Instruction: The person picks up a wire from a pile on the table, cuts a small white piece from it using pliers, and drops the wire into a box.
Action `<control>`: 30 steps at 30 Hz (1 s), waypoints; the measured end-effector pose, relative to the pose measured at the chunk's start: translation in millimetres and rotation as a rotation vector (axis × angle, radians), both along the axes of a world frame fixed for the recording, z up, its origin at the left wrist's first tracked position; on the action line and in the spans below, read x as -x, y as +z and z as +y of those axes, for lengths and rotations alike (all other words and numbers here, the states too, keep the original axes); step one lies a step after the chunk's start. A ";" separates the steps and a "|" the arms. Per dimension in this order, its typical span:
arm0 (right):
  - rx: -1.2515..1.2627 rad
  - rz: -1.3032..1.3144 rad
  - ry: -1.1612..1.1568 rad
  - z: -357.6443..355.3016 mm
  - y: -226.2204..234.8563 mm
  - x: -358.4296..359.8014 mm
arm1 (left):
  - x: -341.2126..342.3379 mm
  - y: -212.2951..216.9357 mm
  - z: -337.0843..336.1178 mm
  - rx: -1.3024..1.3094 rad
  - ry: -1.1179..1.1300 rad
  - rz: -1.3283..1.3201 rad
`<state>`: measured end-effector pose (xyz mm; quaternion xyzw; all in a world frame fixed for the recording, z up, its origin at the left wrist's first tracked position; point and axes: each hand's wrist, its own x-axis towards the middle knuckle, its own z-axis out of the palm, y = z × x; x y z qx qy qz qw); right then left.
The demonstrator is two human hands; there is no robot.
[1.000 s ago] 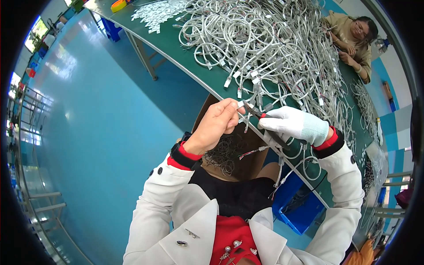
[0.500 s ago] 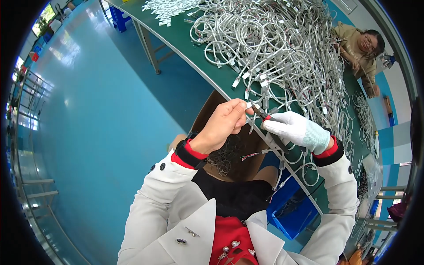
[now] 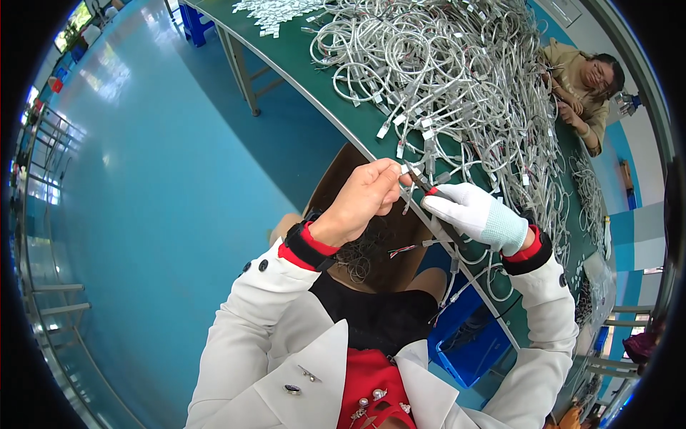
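Observation:
My bare left hand (image 3: 363, 194) is closed, its thumb and forefinger pinching the end of a cable with a small white plug (image 3: 404, 169). My right hand (image 3: 477, 216), in a white glove with a pale green cuff, is wrapped round a pair of pliers (image 3: 419, 179) with dark jaws and red-and-black handles. The jaws meet the cable end right at my left fingertips; whether they bite on it is too small to tell. Both hands are over the near edge of the green table, beside a big heap of grey cables (image 3: 436, 79) with white tags or plugs.
Loose small white pieces (image 3: 275, 13) lie at the table's far left. Below the edge stand a brown carton (image 3: 397, 264) with wire scraps and a blue bin (image 3: 468, 365). Cable ends hang over the green table (image 3: 286, 64). Across it sits a person (image 3: 582, 86), hands close together.
My hands, the pliers and the cable end stay nearly in place; my right hand shifts very slightly. The person across the table has drawn their hands and forearm closer together.

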<state>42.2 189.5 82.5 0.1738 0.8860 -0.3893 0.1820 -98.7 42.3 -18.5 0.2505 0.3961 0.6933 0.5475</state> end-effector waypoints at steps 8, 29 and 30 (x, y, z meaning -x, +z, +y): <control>0.181 0.013 -0.106 -3.3 -1.9 -4.4 | 0.4 1.1 0.3 -0.021 -0.023 -0.071; 0.197 0.007 -0.231 -17.5 -6.5 -1.4 | 7.4 -3.1 0.7 -0.007 -0.048 -0.042; 0.215 0.036 -0.256 -19.6 -8.2 -2.2 | 7.1 -2.4 0.9 -0.005 -0.042 -0.042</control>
